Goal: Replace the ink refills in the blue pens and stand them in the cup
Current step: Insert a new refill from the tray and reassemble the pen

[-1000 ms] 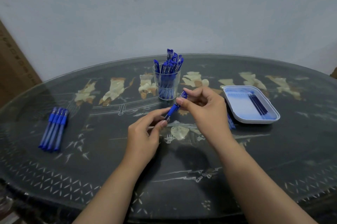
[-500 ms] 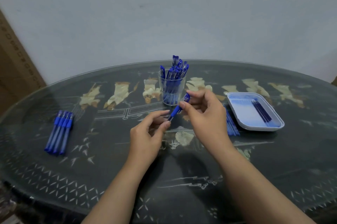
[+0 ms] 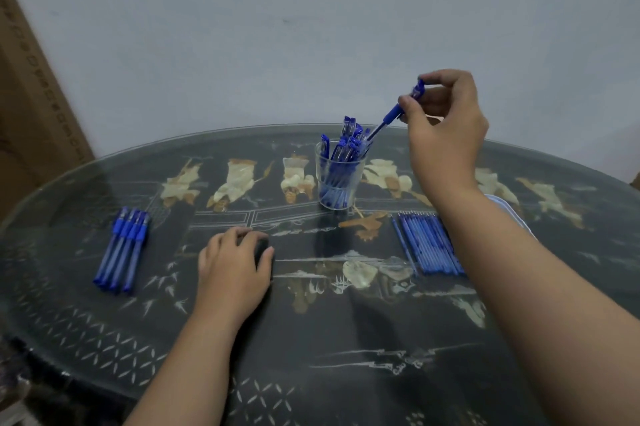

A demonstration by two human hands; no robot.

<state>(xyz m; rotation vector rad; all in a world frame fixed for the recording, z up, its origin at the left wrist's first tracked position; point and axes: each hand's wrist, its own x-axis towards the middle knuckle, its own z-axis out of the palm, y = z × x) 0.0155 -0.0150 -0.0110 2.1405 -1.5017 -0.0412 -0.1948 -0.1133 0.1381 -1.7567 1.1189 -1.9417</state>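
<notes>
Dark glass-topped table (image 3: pixel 346 356) with pale inlay lies under me. My right hand (image 3: pixel 446 120) pinches a blue plastic pen (image 3: pixel 393 113) by its clip end, held above the clear glass cup (image 3: pixel 341 179) of blue pens. Its long axis slants, tip pointing down and left toward the cup's mouth, which sits just below-left of that hand. My left hand (image 3: pixel 232 266) rests loosely curled on the table, nearer me, holding nothing.

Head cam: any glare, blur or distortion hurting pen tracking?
Head view: dim bluish light, no hard glare; the glass table mirrors the cup darkly; wide-angle lens bows the table's rim; the pen in the right hand looks slightly soft; shadows faint.
</notes>
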